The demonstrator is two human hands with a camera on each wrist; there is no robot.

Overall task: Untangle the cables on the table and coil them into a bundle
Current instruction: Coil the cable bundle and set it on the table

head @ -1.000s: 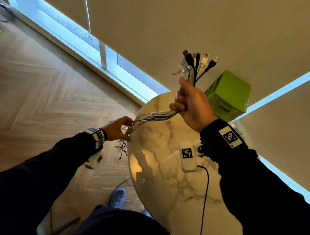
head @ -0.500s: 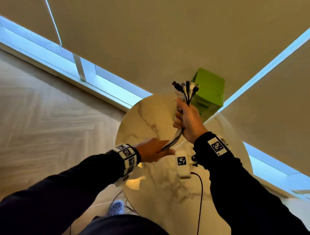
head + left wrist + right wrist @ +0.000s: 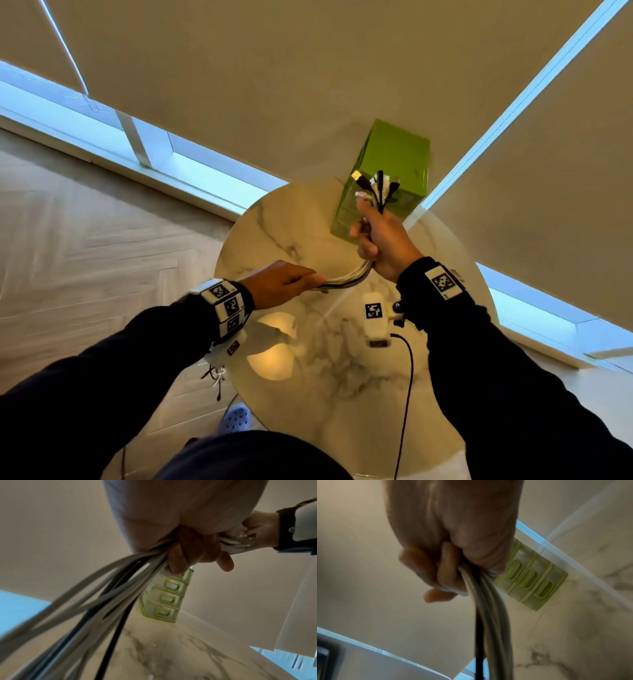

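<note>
Looking down through the head camera, I see my right hand (image 3: 383, 241) raised above the round marble table (image 3: 342, 394), fist wrapped round a bunch of cables (image 3: 347, 279) near their plug ends. The connectors (image 3: 375, 186) fan out above the fist, black and white ones and one USB plug with a yellow tip. Below the fist the cables sag in a short curve across to my left hand (image 3: 279, 284), which grasps them too, lower down and nearer the table's left edge. Past that hand, loose cable ends (image 3: 215, 377) dangle beside the table rim over the wood floor (image 3: 85, 240). A green drawer unit (image 3: 394, 161) stands at the far side of the table, right behind the connectors.

From the left wrist camera, the left hand's (image 3: 192, 534) fingers (image 3: 187, 555) are curled round the white and black cables (image 3: 106, 601), which stream down toward the lens, blurred. The right hand (image 3: 255, 526) shows at the upper right, gripping the same strands. The drawer unit (image 3: 164, 599) stands on the marble (image 3: 171, 655) behind.

From the right wrist camera, the right hand (image 3: 453, 527) is closed tight on the cables (image 3: 486, 608), one black among pale ones, which hang straight down. The drawer fronts (image 3: 532, 582) sit just behind on the marble (image 3: 573, 635).
</note>
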